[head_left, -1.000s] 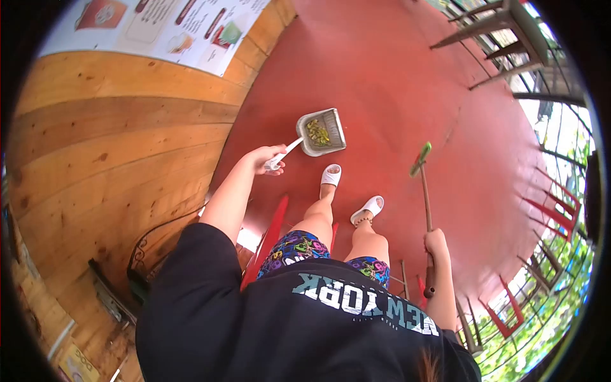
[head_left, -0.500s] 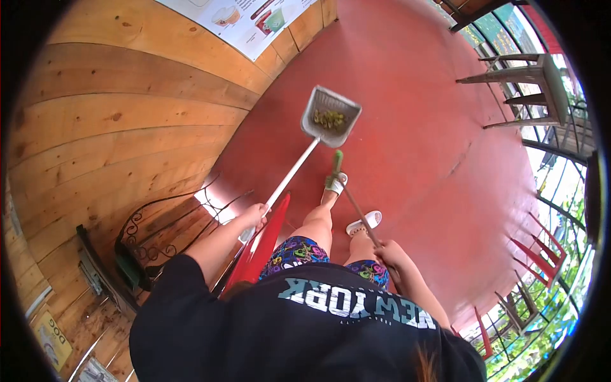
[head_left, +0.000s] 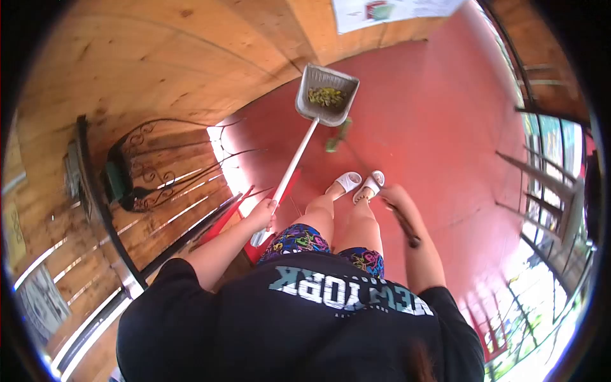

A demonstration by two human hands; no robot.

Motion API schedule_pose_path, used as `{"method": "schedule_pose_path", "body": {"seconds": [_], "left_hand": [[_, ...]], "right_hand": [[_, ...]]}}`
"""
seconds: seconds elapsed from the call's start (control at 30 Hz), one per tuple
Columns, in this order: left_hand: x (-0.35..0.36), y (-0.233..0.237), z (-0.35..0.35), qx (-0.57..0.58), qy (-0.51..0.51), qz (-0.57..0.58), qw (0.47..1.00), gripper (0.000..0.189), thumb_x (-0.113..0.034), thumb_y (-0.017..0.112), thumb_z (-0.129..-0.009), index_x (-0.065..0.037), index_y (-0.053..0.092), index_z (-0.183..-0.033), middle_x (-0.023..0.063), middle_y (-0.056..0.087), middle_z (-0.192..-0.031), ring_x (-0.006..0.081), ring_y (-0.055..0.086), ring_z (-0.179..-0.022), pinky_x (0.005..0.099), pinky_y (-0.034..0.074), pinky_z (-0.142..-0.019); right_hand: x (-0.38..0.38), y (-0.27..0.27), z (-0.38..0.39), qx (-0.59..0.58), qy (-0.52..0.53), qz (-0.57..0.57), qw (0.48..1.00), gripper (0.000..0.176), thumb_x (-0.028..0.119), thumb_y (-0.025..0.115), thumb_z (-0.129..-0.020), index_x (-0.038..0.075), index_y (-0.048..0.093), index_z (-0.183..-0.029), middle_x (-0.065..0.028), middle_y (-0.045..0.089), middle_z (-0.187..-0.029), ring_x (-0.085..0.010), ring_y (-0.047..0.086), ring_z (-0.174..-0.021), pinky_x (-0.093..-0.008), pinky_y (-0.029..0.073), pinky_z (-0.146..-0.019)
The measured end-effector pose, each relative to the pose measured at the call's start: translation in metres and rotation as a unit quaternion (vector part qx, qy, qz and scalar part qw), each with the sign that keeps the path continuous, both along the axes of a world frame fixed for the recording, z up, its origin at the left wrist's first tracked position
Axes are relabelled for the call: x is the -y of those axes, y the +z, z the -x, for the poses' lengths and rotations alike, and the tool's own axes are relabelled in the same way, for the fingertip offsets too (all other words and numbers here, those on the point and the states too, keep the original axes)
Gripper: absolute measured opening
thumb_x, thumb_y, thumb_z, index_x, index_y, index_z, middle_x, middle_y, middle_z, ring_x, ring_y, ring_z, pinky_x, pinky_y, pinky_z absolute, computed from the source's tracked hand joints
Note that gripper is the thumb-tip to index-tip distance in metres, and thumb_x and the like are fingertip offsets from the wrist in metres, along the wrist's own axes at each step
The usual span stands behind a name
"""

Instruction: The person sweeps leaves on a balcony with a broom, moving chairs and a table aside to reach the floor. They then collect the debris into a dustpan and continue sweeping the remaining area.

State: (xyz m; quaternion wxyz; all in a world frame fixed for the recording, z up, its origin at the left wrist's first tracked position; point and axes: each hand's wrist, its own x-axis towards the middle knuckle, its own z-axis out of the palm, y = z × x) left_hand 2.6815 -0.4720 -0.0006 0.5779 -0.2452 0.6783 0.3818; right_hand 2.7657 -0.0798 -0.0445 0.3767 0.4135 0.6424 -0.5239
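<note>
My left hand (head_left: pixel 262 215) is closed around the white handle of a long-handled dustpan (head_left: pixel 294 156). Its grey pan holds a small heap of yellow-green leaf-like debris (head_left: pixel 326 97). In my right hand (head_left: pixel 396 196) is the dark stick of a broom, its end lying back along my forearm. The green broom head (head_left: pixel 337 137) is just below the pan, over the red floor (head_left: pixel 407 95), blurred by motion.
A wooden plank wall (head_left: pixel 159 63) runs along the left and top, with a poster (head_left: pixel 394 13). A scrolled metal bench (head_left: pixel 118 178) stands at left. Wooden chairs (head_left: pixel 547 197) and a metal railing are at right. A red object lies beside my left leg.
The view has turned, so wall and bench sit differently. My feet have come closer together. My right hand is higher, and the broom head has moved closer to the pan.
</note>
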Motion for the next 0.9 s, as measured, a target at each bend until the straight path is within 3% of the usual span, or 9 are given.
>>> {"method": "schedule_pose_path", "body": {"seconds": [0.03,0.1,0.23,0.4,0.5,0.57,0.67,0.77,0.9], "left_hand": [[0.004,-0.002,-0.002,0.019,0.024,0.001,1.000,0.030,-0.036,0.033,-0.094,-0.009,0.044,-0.100,0.0015,0.041,-0.058,0.0111,0.036,-0.037,0.0292,0.036,-0.035],[0.008,-0.007,-0.008,0.023,0.033,0.020,0.999,0.031,-0.037,0.033,-0.094,-0.008,0.044,-0.099,0.0021,0.043,-0.059,0.0118,0.038,-0.039,0.0299,0.037,-0.036],[0.000,-0.014,-0.027,0.005,0.028,0.051,0.998,0.033,-0.038,0.033,-0.093,-0.007,0.044,-0.099,0.0033,0.044,-0.060,0.0127,0.043,-0.044,0.0301,0.039,-0.039],[-0.004,-0.019,-0.031,0.086,0.186,-0.007,0.979,0.032,-0.037,0.035,-0.093,-0.007,0.045,-0.098,0.0033,0.044,-0.059,0.0135,0.041,-0.042,0.0296,0.038,-0.041],[-0.009,-0.011,-0.037,0.071,0.167,0.039,0.983,0.031,-0.037,0.035,-0.093,-0.007,0.045,-0.096,0.0031,0.044,-0.059,0.0135,0.039,-0.041,0.0296,0.038,-0.040],[-0.011,-0.008,-0.037,0.070,0.163,0.061,0.982,0.033,-0.036,0.034,-0.093,-0.006,0.050,-0.097,0.0012,0.047,-0.060,0.0123,0.045,-0.042,0.0268,0.040,-0.038],[-0.023,0.000,-0.040,0.078,0.210,0.076,0.972,0.032,-0.036,0.036,-0.093,-0.008,0.050,-0.098,0.0015,0.047,-0.061,0.0111,0.044,-0.043,0.0241,0.039,-0.038],[-0.015,-0.016,-0.042,0.091,0.242,0.058,0.964,0.033,-0.036,0.036,-0.092,-0.008,0.050,-0.100,0.0014,0.046,-0.060,0.0098,0.041,-0.043,0.0212,0.037,-0.037],[-0.016,-0.020,-0.022,0.127,0.235,0.090,0.960,0.028,-0.037,0.037,-0.093,-0.010,0.046,-0.093,0.0012,0.044,-0.060,0.0118,0.039,-0.043,0.0266,0.035,-0.038]], "right_hand": [[-0.034,-0.023,-0.023,0.015,0.069,-0.058,0.996,0.028,0.023,0.063,-0.075,0.000,0.057,-0.060,-0.0065,0.049,-0.049,-0.0147,0.046,-0.039,-0.0297,0.035,-0.036],[-0.081,-0.001,-0.049,0.041,-0.053,-0.015,0.998,0.025,0.017,0.060,-0.077,0.000,0.054,-0.059,-0.0034,0.044,-0.046,-0.0133,0.043,-0.036,-0.0274,0.035,-0.033],[-0.129,0.030,-0.073,0.066,-0.122,-0.018,0.990,0.019,0.016,0.059,-0.079,-0.001,0.056,-0.071,-0.0038,0.050,-0.054,-0.0102,0.043,-0.037,-0.0256,0.035,-0.033],[-0.131,0.060,-0.041,0.024,-0.147,-0.005,0.989,0.015,0.016,0.057,-0.082,0.001,0.056,-0.083,-0.0021,0.049,-0.055,-0.0085,0.044,-0.041,-0.0233,0.037,-0.036],[-0.113,0.070,-0.001,-0.009,-0.111,0.024,0.993,0.019,0.016,0.057,-0.082,-0.001,0.056,-0.091,-0.0022,0.049,-0.055,-0.0087,0.045,-0.042,-0.0232,0.036,-0.036],[-0.118,0.037,0.025,-0.018,-0.052,0.100,0.993,0.022,0.014,0.055,-0.081,-0.002,0.055,-0.097,-0.0029,0.049,-0.056,-0.0090,0.045,-0.042,-0.0235,0.035,-0.036],[-0.097,0.031,0.090,-0.033,0.073,0.045,0.996,0.017,0.017,0.055,-0.079,0.000,0.057,-0.076,-0.0035,0.047,-0.051,-0.0120,0.044,-0.040,-0.0279,0.035,-0.037],[-0.072,0.018,0.166,-0.025,0.192,-0.014,0.981,0.028,0.021,0.057,-0.077,0.001,0.053,-0.058,-0.0058,0.047,-0.046,-0.0155,0.044,-0.038,-0.0310,0.035,-0.038],[-0.068,-0.030,0.247,-0.058,0.292,0.003,0.955,0.027,0.020,0.056,-0.074,0.000,0.052,-0.057,-0.0064,0.047,-0.046,-0.0160,0.045,-0.038,-0.0312,0.036,-0.037]]}}
